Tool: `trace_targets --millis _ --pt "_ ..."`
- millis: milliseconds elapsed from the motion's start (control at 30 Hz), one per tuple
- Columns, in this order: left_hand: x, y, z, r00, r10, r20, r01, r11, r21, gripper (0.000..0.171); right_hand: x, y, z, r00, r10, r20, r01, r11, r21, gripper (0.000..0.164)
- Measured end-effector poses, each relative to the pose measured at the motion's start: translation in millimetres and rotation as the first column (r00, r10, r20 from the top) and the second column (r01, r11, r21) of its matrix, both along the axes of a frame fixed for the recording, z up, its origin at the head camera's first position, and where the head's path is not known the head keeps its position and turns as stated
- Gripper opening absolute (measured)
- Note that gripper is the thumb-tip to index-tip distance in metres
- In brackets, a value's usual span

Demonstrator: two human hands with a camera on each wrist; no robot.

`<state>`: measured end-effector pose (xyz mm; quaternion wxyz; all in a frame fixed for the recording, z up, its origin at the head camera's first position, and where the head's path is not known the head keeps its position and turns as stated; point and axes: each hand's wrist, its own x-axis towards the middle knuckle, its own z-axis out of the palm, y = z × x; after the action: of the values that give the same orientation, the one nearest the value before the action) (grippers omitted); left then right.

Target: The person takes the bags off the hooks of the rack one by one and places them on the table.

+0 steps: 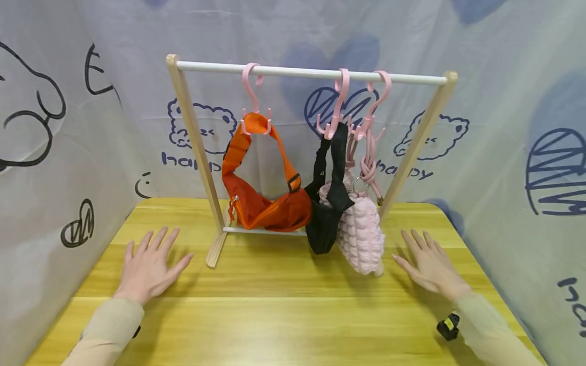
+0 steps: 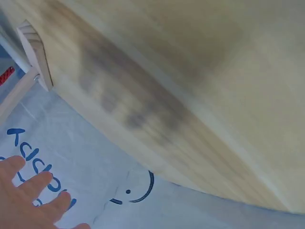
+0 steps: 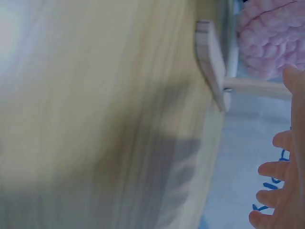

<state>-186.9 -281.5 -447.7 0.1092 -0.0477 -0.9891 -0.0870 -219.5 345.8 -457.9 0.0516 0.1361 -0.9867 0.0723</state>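
My left hand [image 1: 147, 268], fingers spread and holding nothing, is over the left side of the table, just left of the rack's foot. On the right, my right hand [image 1: 428, 263] is also spread, beside a puffy pink bag [image 1: 361, 236]. Between them stands a wooden rack with a white rail [image 1: 297, 72]. From a pink hook hanger [image 1: 251, 96] at its left hangs an orange bag [image 1: 274, 206] by its strap. A black bag [image 1: 322, 229] hangs from a second pink hanger [image 1: 340, 101], partly covering the pink bag, which hangs by knotted cords from a third hanger [image 1: 377, 101].
The yellow wood-grain table [image 1: 256, 325] carries the rack, whose left foot [image 1: 215, 251] points toward me. Printed white cloth [image 1: 284, 30] surrounds the table at the back and both sides. A small black device [image 1: 448, 327] sits at my right wrist.
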Motion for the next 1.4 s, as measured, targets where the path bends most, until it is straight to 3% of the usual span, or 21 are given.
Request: trace_targets --millis 233,467,533,733,900,1000,1133,1300,1400 --pt "-8.4 15.2 11.4 0.983 -0.063 -0.174 0.068 0.997 0.026 0.066 1.7 -14.8 21.1 0.989 0.021 -0.149 -0.045 0.986 -0.16 0.065" --pt "-22.3 43.7 42.9 0.952 -0.098 -0.291 0.129 0.988 0.089 0.049 2.7 -38.7 56.8 0.961 -0.045 -0.273 -0.072 0.912 -0.404 0.051" --pt "-26.6 51.0 52.8 0.935 -0.109 -0.338 0.153 0.982 0.107 0.044 1.9 -46.8 67.6 0.933 -0.059 -0.355 -0.121 0.877 -0.465 0.045" --pt "-42.0 72.9 86.3 0.878 -0.144 -0.457 0.244 0.955 0.169 0.034 3.1 -74.4 102.1 0.805 -0.101 -0.584 -0.319 0.757 -0.57 0.032" --pt "-56.0 90.0 116.5 0.845 -0.158 -0.511 0.31 0.924 0.226 0.03 7.7 -104.4 131.5 0.759 -0.087 -0.646 -0.438 0.666 -0.604 0.031" --pt "-62.7 100.7 135.6 0.841 -0.163 -0.515 0.336 0.904 0.263 0.029 8.7 -123.0 147.3 0.758 -0.058 -0.65 -0.484 0.619 -0.619 0.03" --pt "-69.7 114.4 160.5 0.854 -0.139 -0.502 0.347 0.869 0.351 0.028 9.5 -148.4 166.3 0.769 0.004 -0.64 -0.534 0.555 -0.638 0.028" --pt "-79.0 128.6 187.4 0.892 -0.092 -0.443 0.335 0.793 0.509 0.034 11.5 -182.2 186.8 0.772 0.076 -0.631 -0.58 0.491 -0.65 0.03" --pt "-83.5 134.9 197.6 0.919 -0.088 -0.384 0.319 0.739 0.593 0.04 9.3 -202.4 197.5 0.782 0.132 -0.61 -0.598 0.434 -0.673 0.031"
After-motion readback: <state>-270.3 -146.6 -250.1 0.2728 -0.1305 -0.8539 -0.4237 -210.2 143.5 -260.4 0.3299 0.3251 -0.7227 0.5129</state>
